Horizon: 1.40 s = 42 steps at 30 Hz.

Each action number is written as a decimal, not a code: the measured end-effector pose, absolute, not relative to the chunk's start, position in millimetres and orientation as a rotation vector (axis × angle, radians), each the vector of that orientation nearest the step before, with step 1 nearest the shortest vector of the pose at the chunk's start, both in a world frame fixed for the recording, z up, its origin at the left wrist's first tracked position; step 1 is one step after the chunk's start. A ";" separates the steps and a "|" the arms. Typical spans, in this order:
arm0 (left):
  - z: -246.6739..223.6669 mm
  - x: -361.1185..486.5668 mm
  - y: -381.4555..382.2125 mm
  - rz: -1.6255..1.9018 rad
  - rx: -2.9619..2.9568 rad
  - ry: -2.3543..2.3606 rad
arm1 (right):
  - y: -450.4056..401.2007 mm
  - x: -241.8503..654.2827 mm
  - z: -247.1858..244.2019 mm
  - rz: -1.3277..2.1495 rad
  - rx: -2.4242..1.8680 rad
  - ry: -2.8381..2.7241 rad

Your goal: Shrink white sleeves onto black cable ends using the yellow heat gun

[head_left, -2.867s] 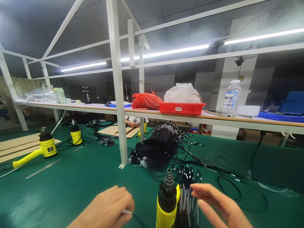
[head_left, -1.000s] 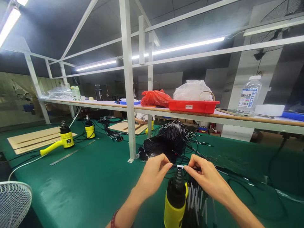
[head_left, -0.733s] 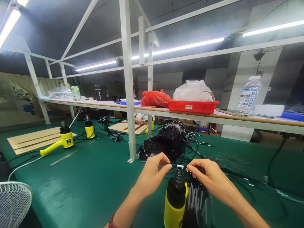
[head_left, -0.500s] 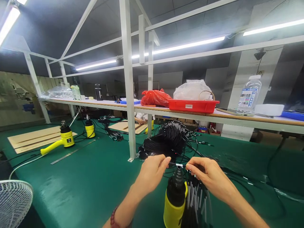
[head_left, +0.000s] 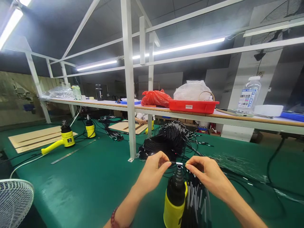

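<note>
Between my two hands a thin black cable with a short white sleeve [head_left: 179,163] is stretched level. It passes just above the nozzle of an upright yellow and black heat gun [head_left: 175,199]. My left hand [head_left: 155,169] pinches the cable on the left of the sleeve, thumb against fingertips. My right hand [head_left: 205,171] pinches it on the right. Below my right hand, beside the heat gun, hangs a bunch of grey-ended cables [head_left: 196,199]. Beyond my hands lies a big heap of black cables [head_left: 163,139] on the green bench.
A white post [head_left: 129,95] rises from the green bench [head_left: 78,190]. On the raised shelf stand a red tray [head_left: 193,107] and a bottle [head_left: 249,95]. Another heat gun [head_left: 63,139] lies left near wooden boards [head_left: 30,137]. A fan [head_left: 15,202] is at lower left. Someone's hand [head_left: 140,121] shows behind the post.
The cable with the white sleeve has risen slightly, leaving a small gap above the nozzle. My left fingers have shifted a little; both hands keep their pinch.
</note>
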<state>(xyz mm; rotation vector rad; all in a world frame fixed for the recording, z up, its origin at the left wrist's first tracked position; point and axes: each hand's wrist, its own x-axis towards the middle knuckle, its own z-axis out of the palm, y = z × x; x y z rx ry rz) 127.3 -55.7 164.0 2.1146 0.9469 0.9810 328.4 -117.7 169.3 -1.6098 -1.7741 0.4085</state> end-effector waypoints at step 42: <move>159.2 131.9 -58.3 1.025 2.076 0.851 | -119.3 329.5 168.5 0.399 -1.575 -1.786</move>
